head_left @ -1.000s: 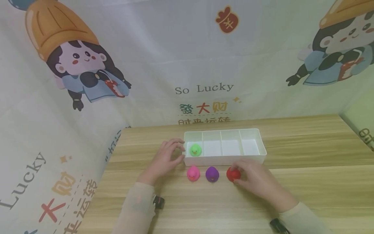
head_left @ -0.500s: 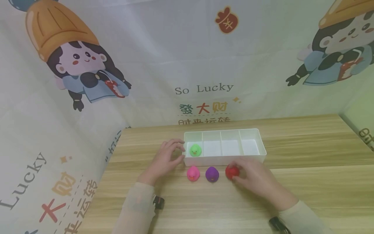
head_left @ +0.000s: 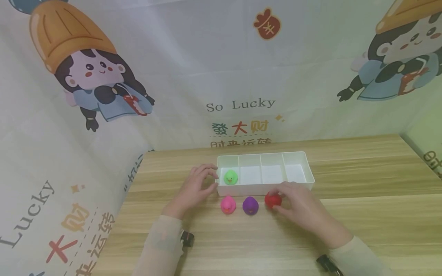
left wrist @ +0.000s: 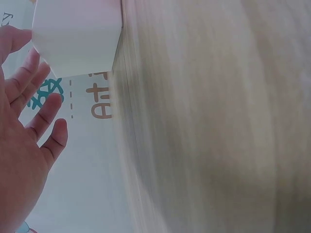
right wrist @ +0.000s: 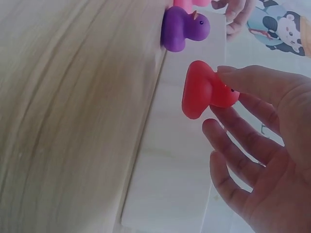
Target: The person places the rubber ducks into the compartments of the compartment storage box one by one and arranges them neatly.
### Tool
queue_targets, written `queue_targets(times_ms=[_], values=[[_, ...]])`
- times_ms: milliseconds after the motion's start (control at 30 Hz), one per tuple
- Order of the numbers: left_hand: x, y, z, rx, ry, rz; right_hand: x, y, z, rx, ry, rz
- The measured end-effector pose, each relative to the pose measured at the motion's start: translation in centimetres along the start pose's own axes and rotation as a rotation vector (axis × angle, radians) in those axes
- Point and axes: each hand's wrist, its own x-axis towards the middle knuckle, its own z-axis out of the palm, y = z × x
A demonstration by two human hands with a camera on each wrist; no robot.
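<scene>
My right hand [head_left: 298, 203] pinches a red rubber duck [head_left: 273, 200] by its head between thumb and fingers. In the right wrist view the red duck [right wrist: 198, 90] hangs above the table, in front of the white box's long side. My left hand [head_left: 197, 188] is at the left end of the white divided box [head_left: 264, 188], fingers loosely bent and tips right at its wall. A green rubber duck [head_left: 230, 177] sits in the leftmost compartment. In front of the box, a pink duck [head_left: 228, 205] and a purple duck [head_left: 250, 206] stand side by side on the table.
The box stands on a wood-grain table [head_left: 221, 245], its other compartments showing bare floors. A printed cloth [head_left: 183, 76] hangs behind the table and along its left side. Small black devices [head_left: 187, 239] are worn at both wrists.
My right hand has lifted the red duck and shifted it slightly left and towards the box. The left hand and the other ducks have stayed in place.
</scene>
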Motion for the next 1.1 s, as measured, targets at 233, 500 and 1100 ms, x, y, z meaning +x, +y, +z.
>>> queue_targets(times_ms=[233,500,1100], values=[[0.0,-0.2,0.0,0.006,0.001,0.006,0.2,-0.4,-0.2,-0.018,0.036,-0.026],[0.0,-0.3,0.1,0.001,0.004,0.015,0.6,-0.9,-0.4,-0.029,0.052,-0.032],[0.0,-0.3,0.1,-0.001,0.012,0.025,1.9,-1.3,-1.0,-0.004,0.093,-0.041]])
